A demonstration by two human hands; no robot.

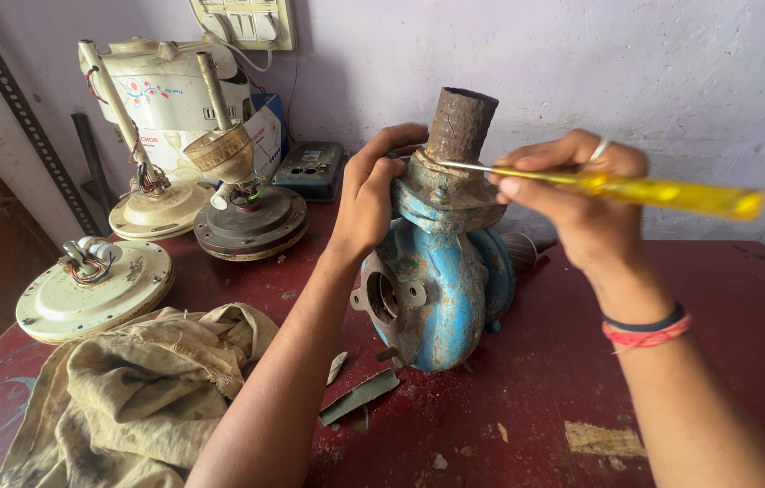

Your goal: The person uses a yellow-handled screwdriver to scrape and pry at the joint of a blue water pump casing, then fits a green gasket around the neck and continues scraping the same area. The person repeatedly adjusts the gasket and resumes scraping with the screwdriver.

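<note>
A blue, rusty water pump housing point(441, 289) stands upright on the dark red table point(744, 316), with a rusted pipe stub point(460, 122) at its top. My left hand point(372, 194) grips the pump's upper flange from the left. My right hand point(572, 194) holds a screwdriver with a yellow handle point(662, 192); its metal shaft points left and its tip rests at the base of the pipe stub.
Several ceiling fan motors stand at the left: a cream one point(93, 289), another cream one point(157, 203), a brown one point(251, 221). A dirty cloth point(130, 389) lies front left. Metal scraps point(360, 396) lie before the pump. A white appliance and a wall switchboard sit behind.
</note>
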